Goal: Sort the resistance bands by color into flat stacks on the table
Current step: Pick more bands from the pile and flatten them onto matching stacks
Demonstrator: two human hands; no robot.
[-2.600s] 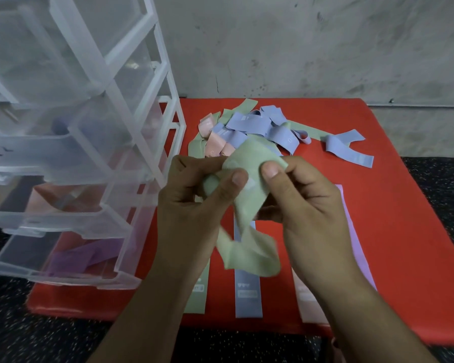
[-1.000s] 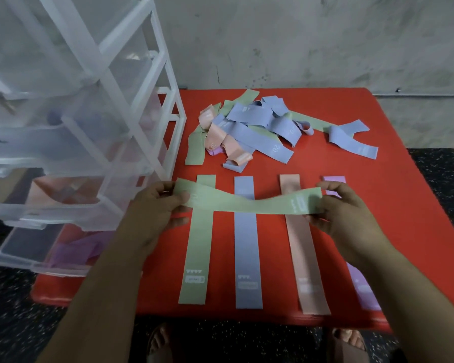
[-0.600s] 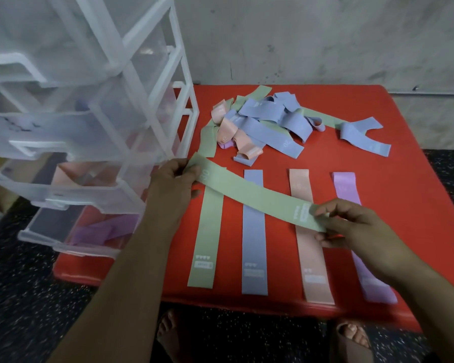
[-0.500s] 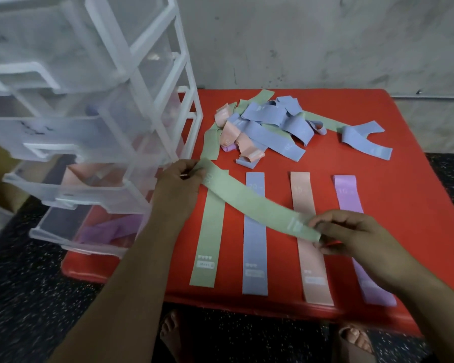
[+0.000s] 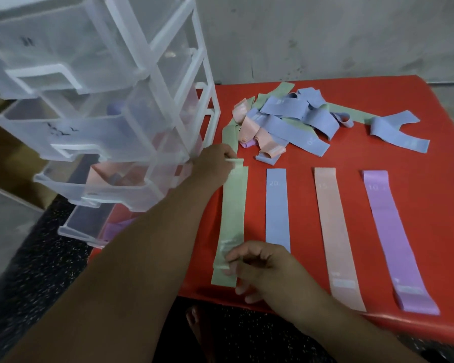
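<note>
A green band [image 5: 232, 213] lies stretched lengthwise over another green band on the red table [image 5: 417, 106]. My left hand [image 5: 212, 166] pinches its far end and my right hand [image 5: 260, 265] pinches its near end. To the right lie a flat blue band [image 5: 277, 208], a pink band [image 5: 334, 231] and a purple band [image 5: 393, 231], side by side. A tangled pile of bands [image 5: 288, 124] in blue, pink, green and purple sits at the back of the table.
A clear plastic drawer unit [image 5: 102, 106] stands at the table's left edge, with pink and purple bands in its lower open drawers. A lone blue band [image 5: 396, 132] lies at the back right. A grey wall [image 5: 325, 35] runs behind the table.
The green band went from crumpled in both hands to stretched crosswise, then swung round lengthwise and came down onto the flat green band. My view shifted left.
</note>
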